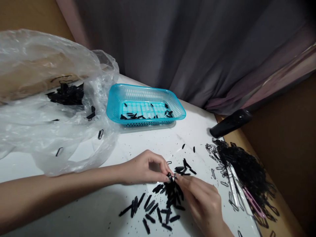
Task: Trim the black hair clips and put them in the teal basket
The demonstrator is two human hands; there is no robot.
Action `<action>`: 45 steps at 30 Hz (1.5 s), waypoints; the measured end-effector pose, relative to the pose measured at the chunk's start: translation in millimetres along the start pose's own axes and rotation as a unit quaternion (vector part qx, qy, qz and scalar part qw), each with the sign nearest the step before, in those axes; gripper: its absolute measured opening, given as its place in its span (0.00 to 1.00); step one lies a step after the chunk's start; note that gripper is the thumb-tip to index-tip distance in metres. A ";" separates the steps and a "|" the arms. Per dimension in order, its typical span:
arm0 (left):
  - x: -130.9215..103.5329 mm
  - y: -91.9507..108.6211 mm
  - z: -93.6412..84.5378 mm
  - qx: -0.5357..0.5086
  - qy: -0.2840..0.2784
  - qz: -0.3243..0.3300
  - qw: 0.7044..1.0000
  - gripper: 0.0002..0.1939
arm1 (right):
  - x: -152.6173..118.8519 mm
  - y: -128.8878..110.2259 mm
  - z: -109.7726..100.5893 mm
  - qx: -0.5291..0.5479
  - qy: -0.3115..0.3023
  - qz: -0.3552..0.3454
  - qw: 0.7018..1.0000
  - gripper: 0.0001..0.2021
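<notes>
The left hand (148, 167) and right hand (203, 201) meet over the white desk (98, 204), fingertips near each other. The left grip is closed on a small dark piece (169, 175), pinched between thumb and finger; the right grip is closed too, and seems to be pinching the same piece, though it is too small to be sure. Just below the fingers lies a heap of black strips (171, 194), with more strips scattered toward the near side of the desk and a small cluster (184, 168) just beyond the right hand's fingers. Farther back stands a blue basket (146, 122) with some black strips lying in it. Left of the basket spreads a clear plastic bag (74, 131), with a dark bunch (71, 94) showing at it. On the right are a tangled black pile (243, 168), white sticks (233, 191), a pink tool (254, 203) and a black cylinder (230, 123), which lies tilted near the desk's edge
</notes>
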State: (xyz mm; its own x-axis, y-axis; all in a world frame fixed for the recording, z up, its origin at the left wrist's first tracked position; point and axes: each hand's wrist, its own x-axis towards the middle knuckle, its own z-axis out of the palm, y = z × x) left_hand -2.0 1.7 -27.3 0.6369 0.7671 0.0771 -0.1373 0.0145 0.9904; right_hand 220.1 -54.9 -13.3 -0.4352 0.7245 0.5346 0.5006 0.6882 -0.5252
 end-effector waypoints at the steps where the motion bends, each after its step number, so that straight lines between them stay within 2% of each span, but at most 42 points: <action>1: 0.1 -0.2 0.0 0.005 -0.001 0.002 1.000 0.06 | 0.5 -1.9 1.4 0.024 -0.004 0.009 1.000 0.15; 5: -0.4 -2.0 0.9 0.045 -0.004 0.012 0.999 0.07 | -0.5 -14.0 9.9 0.100 -0.002 -0.014 0.995 0.15; 8: -0.9 -2.0 0.8 0.059 -0.006 0.015 0.998 0.07 | -2.3 -21.3 12.2 0.096 0.009 -0.040 0.995 0.15; 14: -0.8 1.8 -0.3 0.091 0.003 0.026 0.996 0.07 | 1.5 -17.6 -8.1 0.061 -0.061 -0.004 0.996 0.22; 19: -2.9 4.4 -0.2 0.097 0.000 0.008 0.995 0.08 | 5.1 -13.3 -13.7 0.029 -0.044 0.007 0.999 0.20; 21: -2.5 4.9 0.4 0.114 0.021 0.008 0.993 0.09 | 6.2 -12.7 -11.6 0.018 -0.033 0.006 0.999 0.18; 26: 1.9 2.0 1.7 0.161 0.147 0.004 0.976 0.07 | 6.8 -10.1 -8.2 -0.003 -0.048 0.020 0.999 0.13; 28: 2.9 -0.5 1.1 0.157 0.168 -0.023 0.973 0.06 | 6.1 -8.7 -8.0 -0.009 -0.055 0.028 0.998 0.12; 31: 3.2 -3.7 -0.2 0.144 0.175 -0.065 0.972 0.17 | 5.3 -7.9 -8.3 -0.012 -0.053 0.030 0.998 0.11; 33: 3.1 -4.2 -0.3 0.147 0.181 -0.058 0.971 0.20 | 5.2 -8.4 -8.8 -0.010 -0.054 0.034 0.998 0.11; 35: 2.6 -3.4 0.6 0.177 0.168 -0.020 0.970 0.14 | 5.3 -9.1 -9.5 -0.012 -0.058 0.043 0.997 0.11; 38: 0.6 -1.4 3.5 0.261 0.097 0.038 0.960 0.03 | 5.5 -9.8 -10.2 -0.012 -0.059 0.055 0.997 0.11; 41: -2.4 -1.4 6.2 0.349 0.042 0.052 0.935 0.05 | 5.4 -9.4 -10.5 -0.010 -0.056 0.057 0.997 0.13; 43: -4.0 -3.0 6.5 0.388 0.025 0.053 0.920 0.07 | 5.2 -9.2 -10.8 -0.010 -0.057 0.059 0.997 0.13; 45: -4.6 -5.3 5.5 0.401 0.010 0.059 0.914 0.04 | 5.0 -9.4 -11.2 -0.008 -0.061 0.063 0.996 0.12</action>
State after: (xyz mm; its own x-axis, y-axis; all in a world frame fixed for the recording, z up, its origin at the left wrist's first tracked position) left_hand 0.0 -5.5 -32.3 0.6387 0.7443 0.1953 0.4001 -0.5381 0.7419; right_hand 221.6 -58.1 1.7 -0.4553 0.8052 0.3799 0.5684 0.5913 -0.5721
